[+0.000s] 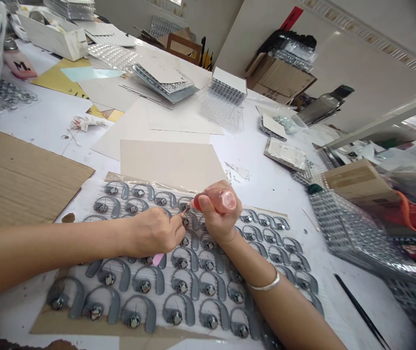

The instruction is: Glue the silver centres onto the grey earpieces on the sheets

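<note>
My right hand [219, 218] is wrapped round a small reddish squeeze bottle [213, 200], tilted with its narrow tip pointing down and left. Close to that tip, my left hand [159, 232] pinches a thin tool with a flat pink end [158, 259] that sticks out below the palm. Its fine point meets the area of the bottle's nozzle; whether they touch I cannot tell. Beneath both hands lie rows of grey ear-hook earphone shells [146, 311], each with a round metallic part and thin wires, on a plastic-covered cardboard sheet [95, 326]. My hands and forearms hide several shells.
Brown cardboard [26, 180] lies at the left, with pale card sheets [171, 160] behind the shells. Stacked clear trays [354, 228] line the right side, near black tweezers [361, 311]. A crumpled tissue [86, 122] and a pink bottle [19, 63] are further back.
</note>
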`<state>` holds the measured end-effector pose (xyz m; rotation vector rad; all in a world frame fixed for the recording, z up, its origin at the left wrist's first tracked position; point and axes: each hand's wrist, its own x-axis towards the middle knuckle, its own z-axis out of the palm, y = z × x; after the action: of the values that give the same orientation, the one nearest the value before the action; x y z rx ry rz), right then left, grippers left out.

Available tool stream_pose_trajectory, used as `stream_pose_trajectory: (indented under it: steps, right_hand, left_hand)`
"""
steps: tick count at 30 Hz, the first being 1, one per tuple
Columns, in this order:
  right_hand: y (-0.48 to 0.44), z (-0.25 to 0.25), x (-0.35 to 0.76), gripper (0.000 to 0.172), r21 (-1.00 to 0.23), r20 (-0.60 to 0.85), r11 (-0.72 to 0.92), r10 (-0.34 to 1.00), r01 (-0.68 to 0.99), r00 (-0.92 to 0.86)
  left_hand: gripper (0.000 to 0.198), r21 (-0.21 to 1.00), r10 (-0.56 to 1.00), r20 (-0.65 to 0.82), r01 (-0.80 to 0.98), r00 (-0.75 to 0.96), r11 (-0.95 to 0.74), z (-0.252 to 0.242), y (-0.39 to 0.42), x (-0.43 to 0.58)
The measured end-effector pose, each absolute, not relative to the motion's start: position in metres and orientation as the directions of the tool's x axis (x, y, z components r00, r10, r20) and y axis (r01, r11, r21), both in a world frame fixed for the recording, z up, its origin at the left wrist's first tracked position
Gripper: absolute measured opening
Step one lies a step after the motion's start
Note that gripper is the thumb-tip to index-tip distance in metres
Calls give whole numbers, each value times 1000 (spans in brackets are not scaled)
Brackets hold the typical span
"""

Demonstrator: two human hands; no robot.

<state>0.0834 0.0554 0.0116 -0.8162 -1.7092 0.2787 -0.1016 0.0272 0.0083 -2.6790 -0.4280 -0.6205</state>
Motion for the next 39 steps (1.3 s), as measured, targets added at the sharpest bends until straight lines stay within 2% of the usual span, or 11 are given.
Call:
stream_pose_trajectory:
  steps: [12,19,39]
  right_hand:
    - [55,10,85,14,-541,777,726,624,424,-77]
    - [56,3,92,15,-641,734,662,676,388,61]
    - [57,3,88,18,-636,722,647,691,421,28]
  left_hand:
    - [15,-289,216,429,359,877,-888,12,26,-104]
    - [18,-269,221,405,346,887,-899,12,28,-104]
    - [18,-264,214,414,341,885,-902,13,28,-105]
